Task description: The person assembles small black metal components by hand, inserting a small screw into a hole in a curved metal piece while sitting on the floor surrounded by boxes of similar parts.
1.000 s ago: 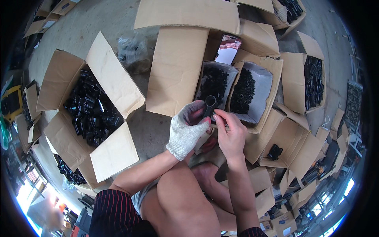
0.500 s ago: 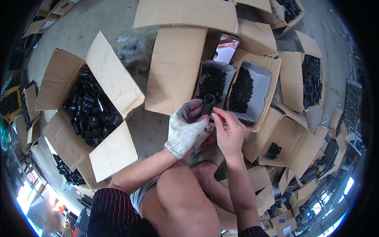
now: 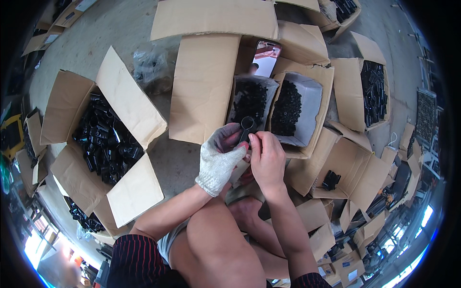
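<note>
My left hand (image 3: 217, 161), in a whitish knitted glove with darkened fingertips, is closed around a black plastic part with a round ring at its top (image 3: 248, 123). The ring sticks up above the glove, and the stem is partly covered by fingers. My bare right hand (image 3: 270, 161) is closed in a pinch against the stem's right side; whatever lies between its fingertips is too small or hidden to name. Just beyond the hands are two grey-lined trays: the left tray (image 3: 270, 86) and the right tray (image 3: 312, 103), both with many tiny black pieces.
On the left stands an open carton (image 3: 137, 189) full of glossy black parts. A phone (image 3: 265, 58) leans upright behind the trays. To the right, one carton (image 3: 357, 168) holds a few black parts, and another (image 3: 348, 91) is filled. A clear plastic bag (image 3: 150, 65) lies on the floor.
The view has shifted slightly, so the surroundings sit a little further left. My right fingers have come in closer against the black part's stem; my left hand keeps its hold.
</note>
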### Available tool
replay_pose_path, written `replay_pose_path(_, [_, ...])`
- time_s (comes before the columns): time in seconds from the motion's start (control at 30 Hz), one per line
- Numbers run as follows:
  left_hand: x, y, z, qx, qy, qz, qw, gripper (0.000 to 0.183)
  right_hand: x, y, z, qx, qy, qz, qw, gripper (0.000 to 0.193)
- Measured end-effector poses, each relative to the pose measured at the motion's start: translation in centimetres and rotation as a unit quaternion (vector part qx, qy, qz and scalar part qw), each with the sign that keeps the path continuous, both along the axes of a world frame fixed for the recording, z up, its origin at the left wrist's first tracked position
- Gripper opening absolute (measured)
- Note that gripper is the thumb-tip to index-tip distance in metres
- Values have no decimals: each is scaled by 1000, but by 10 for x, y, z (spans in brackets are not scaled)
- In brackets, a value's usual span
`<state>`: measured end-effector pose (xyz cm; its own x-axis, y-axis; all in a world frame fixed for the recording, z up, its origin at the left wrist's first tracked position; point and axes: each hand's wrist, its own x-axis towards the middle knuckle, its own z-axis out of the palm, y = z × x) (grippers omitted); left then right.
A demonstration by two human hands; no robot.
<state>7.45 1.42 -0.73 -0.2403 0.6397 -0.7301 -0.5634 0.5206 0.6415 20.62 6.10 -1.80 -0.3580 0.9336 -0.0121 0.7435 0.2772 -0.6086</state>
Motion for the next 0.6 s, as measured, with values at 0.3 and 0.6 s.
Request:
replay_pose_path(0.3, [0, -5, -1, -9, -39, -18, 999, 61, 6, 4, 13, -76, -54, 19, 995, 22])
replay_pose_path(0.6, [2, -5, -6, 0, -49, 10, 999, 64, 13, 5, 20, -119, -55, 76, 989, 18])
